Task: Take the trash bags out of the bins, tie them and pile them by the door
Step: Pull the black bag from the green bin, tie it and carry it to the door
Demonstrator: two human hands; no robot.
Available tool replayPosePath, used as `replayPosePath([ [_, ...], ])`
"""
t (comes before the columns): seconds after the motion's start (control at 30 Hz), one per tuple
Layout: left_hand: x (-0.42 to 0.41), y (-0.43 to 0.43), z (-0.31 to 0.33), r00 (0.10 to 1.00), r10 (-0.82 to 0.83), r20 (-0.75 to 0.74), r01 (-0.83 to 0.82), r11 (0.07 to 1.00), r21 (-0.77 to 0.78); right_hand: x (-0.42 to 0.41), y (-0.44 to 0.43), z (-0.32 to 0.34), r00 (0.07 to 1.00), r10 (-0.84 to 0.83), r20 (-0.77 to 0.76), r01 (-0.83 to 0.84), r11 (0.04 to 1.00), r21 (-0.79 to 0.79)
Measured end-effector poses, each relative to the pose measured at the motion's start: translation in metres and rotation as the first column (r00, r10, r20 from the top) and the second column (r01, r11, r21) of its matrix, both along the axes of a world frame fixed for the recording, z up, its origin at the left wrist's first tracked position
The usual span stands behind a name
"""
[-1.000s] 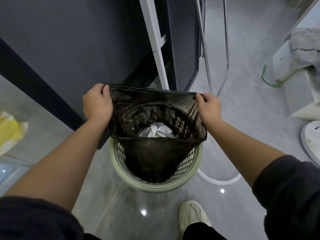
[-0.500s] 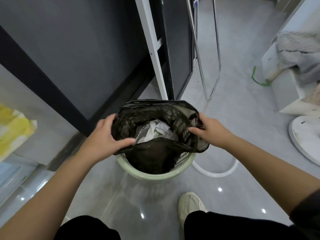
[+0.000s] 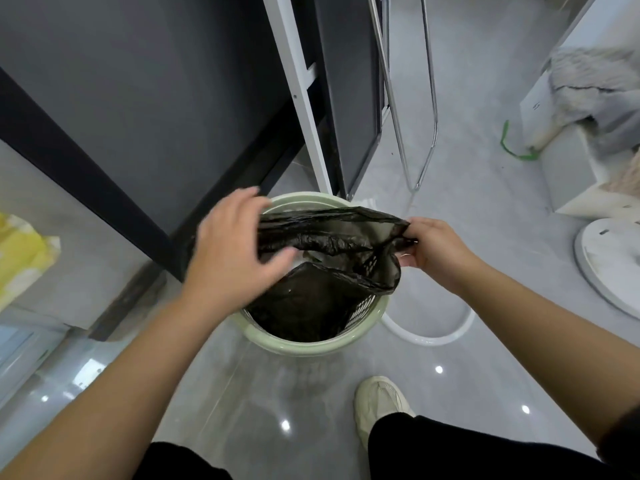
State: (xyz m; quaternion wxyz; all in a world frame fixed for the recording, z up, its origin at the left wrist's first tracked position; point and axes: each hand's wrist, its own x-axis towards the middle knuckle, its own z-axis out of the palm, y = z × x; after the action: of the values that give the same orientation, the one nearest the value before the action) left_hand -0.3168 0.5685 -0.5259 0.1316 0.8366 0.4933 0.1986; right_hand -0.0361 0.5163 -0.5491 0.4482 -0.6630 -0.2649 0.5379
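- The black trash bag (image 3: pixel 322 299) sits inside the pale green bin (image 3: pixel 311 348). Its mouth is pulled up clear of the rim and folded across the far half of the opening.
- The bin stands on the grey floor (image 3: pixel 450 209), close against the foot of a dark panel (image 3: pixel 138 116). A white ring (image 3: pixel 429 339) lies just beside it on the right, and a shoe (image 3: pixel 381 407) is near its front edge.
- The right hand (image 3: pixel 436 252) pinches the bag's right-hand edge between thumb and curled fingers, holding it just outside the bin's right rim.
- The left hand (image 3: pixel 235 251) is spread over the bag's left side with its fingers straight and nothing gripped. It is motion-blurred, so I cannot tell whether the palm actually touches the film.
- The bag is thin, crinkled film, soft and floppy, so it will collapse and slide through a loose grip.
- A scrap of something pale shows through the gap in the mouth, and the bag hangs slack. My guess is a light load.
- Best hold: gather the top edge on both sides, well above the contents, and bunch several layers together so the film does not stretch or tear.
- The bin's lattice wall could snag the film, so a straight upward lift looks safer than dragging it over the rim.
- The slack at the mouth looks ample for tying a knot.
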Motion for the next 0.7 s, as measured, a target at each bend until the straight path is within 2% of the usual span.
replayPosePath([
  [0.07, 0.037, -0.003, -0.005, 0.971, -0.169, -0.167, 0.154, 0.983, -0.1, -0.001, 0.002, 0.004, 0.999, -0.017, -0.042, 0.019, 0.999, 0.031],
  [0.13, 0.069, -0.004, -0.021, 0.924, -0.271, -0.271, 0.236, 0.959, -0.155, 0.0, 0.003, 0.005, 0.996, -0.026, -0.086, 0.032, 0.997, 0.068],
  [0.2, 0.089, -0.001, -0.041, 0.894, -0.299, -0.333, 0.244, 0.95, -0.195, 0.001, 0.004, 0.003, 0.992, -0.031, -0.122, 0.044, 0.994, 0.104],
  [0.27, 0.1, 0.002, -0.054, 0.894, -0.26, -0.366, 0.195, 0.959, -0.205, 0.005, 0.003, -0.002, 0.986, -0.03, -0.164, 0.054, 0.989, 0.139],
  [0.33, 0.103, 0.005, -0.061, 0.939, -0.223, -0.263, 0.175, 0.965, -0.193, 0.004, 0.0, -0.006, 0.977, -0.022, -0.21, 0.062, 0.98, 0.188],
  [0.4, 0.103, 0.004, -0.064, 0.983, -0.173, -0.063, 0.15, 0.948, -0.279, 0.005, -0.002, -0.011, 0.969, 0.003, -0.246, 0.058, 0.969, 0.242],
  [0.5, 0.101, 0.006, -0.076, 0.983, -0.053, 0.174, 0.117, 0.916, -0.384, 0.013, -0.004, -0.027, 0.973, -0.022, -0.229, 0.089, 0.954, 0.285],
  [0.57, 0.099, 0.008, -0.08, 0.959, 0.005, 0.284, 0.119, 0.901, -0.417, 0.021, -0.011, -0.042, 0.998, -0.058, -0.022, 0.062, 0.97, 0.237],
  [0.6, 0.098, 0.009, -0.081, 0.946, 0.013, 0.325, 0.134, 0.894, -0.427, 0.023, -0.017, -0.048, 0.993, -0.021, 0.115, -0.005, 0.974, 0.228],
  [0.63, 0.098, 0.009, -0.081, 0.934, 0.01, 0.356, 0.154, 0.891, -0.428, 0.022, -0.022, -0.054, 0.975, 0.048, 0.216, -0.098, 0.969, 0.225],
  [0.7, 0.097, 0.009, -0.08, 0.918, 0.005, 0.397, 0.178, 0.89, -0.421, 0.014, -0.026, -0.059, 0.929, 0.205, 0.308, -0.282, 0.931, 0.231],
])
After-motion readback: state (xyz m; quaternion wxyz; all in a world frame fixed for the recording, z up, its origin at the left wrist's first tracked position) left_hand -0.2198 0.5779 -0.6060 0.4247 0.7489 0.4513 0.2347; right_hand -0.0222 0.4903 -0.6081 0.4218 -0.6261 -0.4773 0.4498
